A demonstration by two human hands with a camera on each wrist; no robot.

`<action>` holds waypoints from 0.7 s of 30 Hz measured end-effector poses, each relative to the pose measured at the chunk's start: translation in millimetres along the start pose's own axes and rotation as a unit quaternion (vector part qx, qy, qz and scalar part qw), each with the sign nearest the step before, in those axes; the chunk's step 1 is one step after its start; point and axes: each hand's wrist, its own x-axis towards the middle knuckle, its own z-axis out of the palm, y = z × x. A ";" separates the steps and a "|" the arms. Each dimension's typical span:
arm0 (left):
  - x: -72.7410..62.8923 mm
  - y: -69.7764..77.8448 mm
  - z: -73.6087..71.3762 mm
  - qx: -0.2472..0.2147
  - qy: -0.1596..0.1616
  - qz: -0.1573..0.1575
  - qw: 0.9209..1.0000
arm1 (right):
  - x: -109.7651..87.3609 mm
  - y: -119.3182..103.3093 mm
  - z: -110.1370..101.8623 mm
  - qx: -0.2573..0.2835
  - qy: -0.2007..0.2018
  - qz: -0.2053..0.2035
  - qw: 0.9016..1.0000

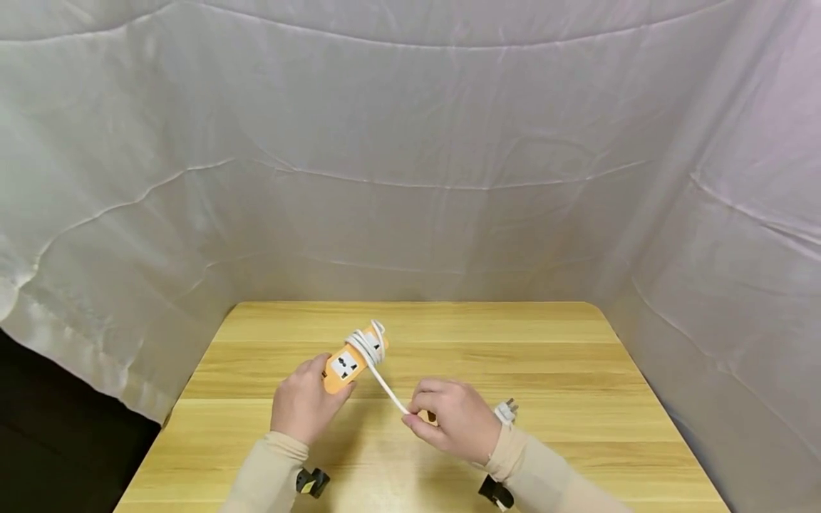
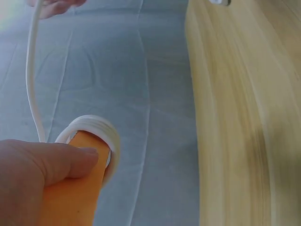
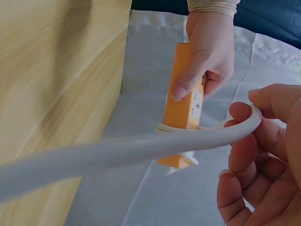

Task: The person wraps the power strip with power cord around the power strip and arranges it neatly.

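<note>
My left hand (image 1: 304, 402) grips the near end of an orange power strip (image 1: 331, 380), held above the table and tilted up to the right. White cable (image 1: 367, 346) is wound in several turns around the strip's far end. From those turns the cable runs taut down to my right hand (image 1: 457, 419), which pinches it between thumb and fingers. In the right wrist view the loose cable (image 3: 94, 160) continues past the fingertips toward the camera. The white plug (image 1: 506, 411), prongs outward, shows just beyond my right wrist. In the left wrist view my thumb (image 2: 75, 161) presses on the orange casing.
A wood-grain table (image 1: 551, 342) lies under both hands. Grey cloth (image 1: 410, 142) hangs behind it and at both sides. Black wrist cameras (image 1: 312, 482) are strapped near each cuff. A dark area (image 1: 58, 434) shows at the lower left.
</note>
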 end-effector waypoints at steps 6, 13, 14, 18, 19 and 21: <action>3.0 0.7 -5.8 -0.021 0.023 0.003 1.000 | -3.7 3.8 7.0 0.048 -0.028 0.050 0.997; 4.3 6.8 -14.5 -0.043 0.040 0.008 0.998 | -10.4 11.0 17.0 0.120 -0.052 0.122 0.984; 4.2 7.9 -15.8 -0.046 0.041 0.008 0.998 | -10.8 11.5 17.6 0.129 -0.055 0.132 0.981; 3.2 12.1 -20.9 -0.062 0.055 0.021 0.996 | -11.9 13.7 20.7 0.157 -0.066 0.161 0.972; 2.9 13.2 -22.1 -0.066 0.059 0.026 0.996 | -12.1 14.4 21.6 0.160 -0.069 0.167 0.970; 2.6 15.4 -24.5 -0.077 0.067 0.035 0.994 | -12.4 15.9 23.3 0.165 -0.071 0.177 0.968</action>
